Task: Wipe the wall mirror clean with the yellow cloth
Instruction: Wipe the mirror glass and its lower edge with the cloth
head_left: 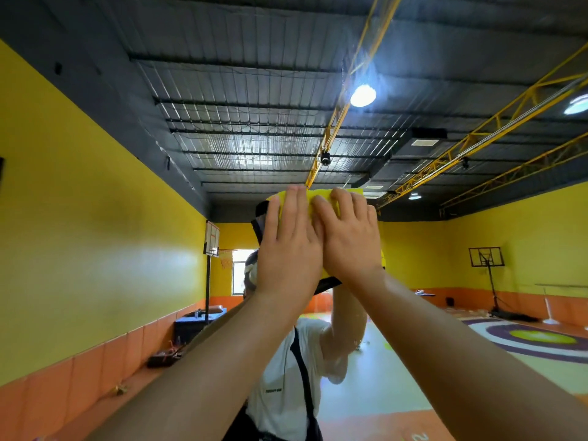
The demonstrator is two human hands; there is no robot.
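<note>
The wall mirror (445, 249) fills the whole view and reflects a yellow-walled gym hall. A yellow cloth (318, 195) lies flat against the glass, high up at centre. My left hand (288, 246) and my right hand (348, 238) press on the cloth side by side, fingers straight and pointing up, both arms raised. Most of the cloth is hidden under the hands; only its top edge and a strip at the right show. My reflection in a white T-shirt (280, 386) appears behind the arms.
Everything else is reflection: dark ribbed ceiling with yellow trusses (331, 135) and a bright lamp (362, 95), basketball hoops (211, 238) at left and right, orange padded lower wall (79, 380), a purple and green floor circle (541, 340).
</note>
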